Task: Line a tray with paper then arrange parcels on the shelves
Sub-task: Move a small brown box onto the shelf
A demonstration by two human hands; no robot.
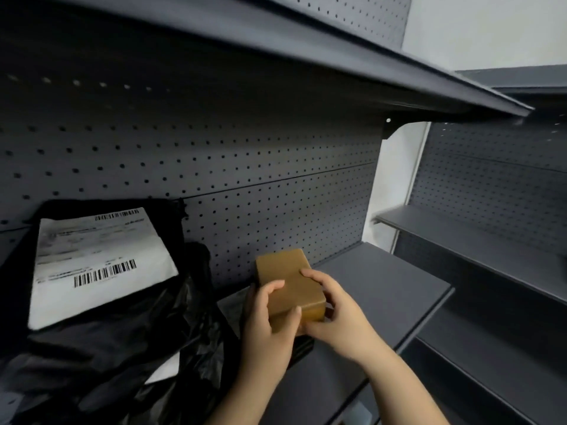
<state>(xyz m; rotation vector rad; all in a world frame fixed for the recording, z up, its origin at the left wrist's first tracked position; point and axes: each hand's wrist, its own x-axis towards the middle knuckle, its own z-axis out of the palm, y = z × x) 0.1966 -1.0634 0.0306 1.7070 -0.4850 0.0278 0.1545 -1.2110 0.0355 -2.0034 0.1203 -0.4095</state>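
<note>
At the front of the shelf (383, 283), the left hand (267, 323) and right hand (336, 314) grip the brown parcel (291, 283) from opposite sides, fingers curled over its top, its long axis pointing away toward the pegboard (245, 167).

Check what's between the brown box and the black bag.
Head view: between brown box and black bag, just a bare strip of shelf and the left hand gripping the box.

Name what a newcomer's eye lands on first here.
A small brown cardboard box sits centre-low, gripped by the left hand and right hand at the dark grey metal shelf. To its left, a black plastic mailer bag with a white barcoded label leans against the perforated back panel.
</note>
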